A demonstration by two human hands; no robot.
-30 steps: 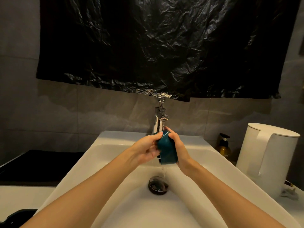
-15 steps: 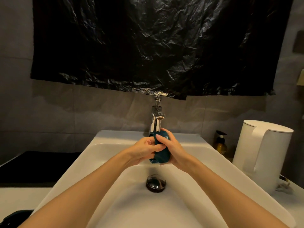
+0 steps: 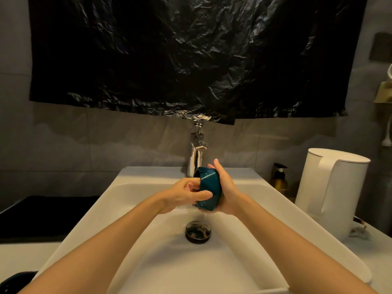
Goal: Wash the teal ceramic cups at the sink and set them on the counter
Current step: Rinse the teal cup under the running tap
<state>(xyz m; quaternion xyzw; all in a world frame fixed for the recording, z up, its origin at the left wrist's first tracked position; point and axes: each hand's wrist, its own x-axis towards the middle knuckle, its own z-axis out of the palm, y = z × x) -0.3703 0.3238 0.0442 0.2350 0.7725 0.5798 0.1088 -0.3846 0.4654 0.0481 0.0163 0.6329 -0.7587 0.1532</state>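
A wet teal ceramic cup (image 3: 209,188) is held on its side over the white sink (image 3: 135,192), just below the chrome faucet (image 3: 196,160). My right hand (image 3: 226,187) cups its right side from behind, fingers reaching over the top. My left hand (image 3: 186,193) grips the left part of the cup, thumb across its front and fingers curled at the rim. The cup's mouth faces left and back. Water dribbles from under the cup toward the drain (image 3: 198,231).
A white electric kettle (image 3: 331,192) stands on the counter at the right, with a dark pump bottle (image 3: 279,180) behind it. A black hob (image 3: 42,217) lies left of the sink. Black plastic sheeting (image 3: 191,56) covers the wall above the faucet.
The cup has turned in my hands, from more upright to lying on its side with more teal surface showing. Both hands stayed under the faucet, shifting their grip around it.
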